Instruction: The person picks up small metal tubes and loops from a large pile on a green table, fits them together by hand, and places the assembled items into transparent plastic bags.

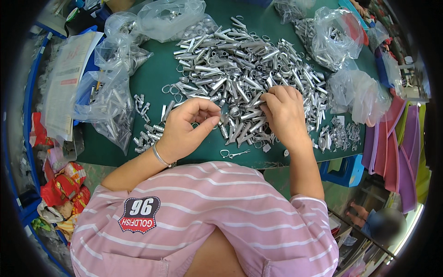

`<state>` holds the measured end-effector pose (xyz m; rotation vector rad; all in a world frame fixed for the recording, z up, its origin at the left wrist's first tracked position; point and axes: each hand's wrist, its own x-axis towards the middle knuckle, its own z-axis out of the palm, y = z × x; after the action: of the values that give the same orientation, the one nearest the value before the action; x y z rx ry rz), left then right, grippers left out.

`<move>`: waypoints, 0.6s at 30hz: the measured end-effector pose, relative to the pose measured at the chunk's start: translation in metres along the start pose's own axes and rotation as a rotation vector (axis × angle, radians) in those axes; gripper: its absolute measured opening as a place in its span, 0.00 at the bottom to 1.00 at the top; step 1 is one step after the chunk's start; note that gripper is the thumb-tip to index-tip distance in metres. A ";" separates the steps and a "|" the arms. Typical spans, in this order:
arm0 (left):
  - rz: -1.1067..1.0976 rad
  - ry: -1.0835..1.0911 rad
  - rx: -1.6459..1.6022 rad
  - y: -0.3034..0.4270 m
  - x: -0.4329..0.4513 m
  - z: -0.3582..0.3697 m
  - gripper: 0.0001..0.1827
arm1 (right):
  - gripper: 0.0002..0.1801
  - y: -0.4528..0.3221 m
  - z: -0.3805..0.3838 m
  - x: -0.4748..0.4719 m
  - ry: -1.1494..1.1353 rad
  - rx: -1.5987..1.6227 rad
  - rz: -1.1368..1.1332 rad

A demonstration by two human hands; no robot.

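A wide heap of silvery metal tube pieces and rings (238, 62) covers the middle of the green tabletop (207, 150). At its near left edge is my left hand (190, 124), thumb and fingertips close together; whether anything is between them cannot be made out. My right hand (285, 116) rests on the near right part of the heap, fingers curled down into the pieces, fingertips partly hidden. Patterned metal pieces (148, 136) lie in a small group left of my left wrist. Close to the near edge lies a metal ring with a small rod-like part (237, 153).
Clear plastic bags of metal parts stand at left (117, 114) and far right (320, 45). Small metal charms (341, 135) lie at the right edge, above a blue plastic stool (349, 171). Printed papers (65, 83) stand at left. Another person (368, 221) is at lower right.
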<state>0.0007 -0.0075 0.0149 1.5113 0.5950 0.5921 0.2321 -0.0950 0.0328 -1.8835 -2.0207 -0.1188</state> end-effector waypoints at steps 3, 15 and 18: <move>0.011 -0.010 -0.003 0.000 0.000 0.001 0.09 | 0.10 0.000 0.008 -0.002 0.076 -0.040 -0.031; 0.084 -0.019 0.085 0.006 0.001 0.004 0.11 | 0.16 -0.015 0.000 -0.012 0.075 1.002 0.271; 0.120 -0.090 0.159 0.016 0.004 0.005 0.11 | 0.24 -0.040 0.001 -0.014 0.191 1.348 0.335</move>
<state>0.0070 -0.0082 0.0312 1.7233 0.4943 0.5759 0.1932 -0.1124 0.0349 -1.1512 -1.0435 0.8774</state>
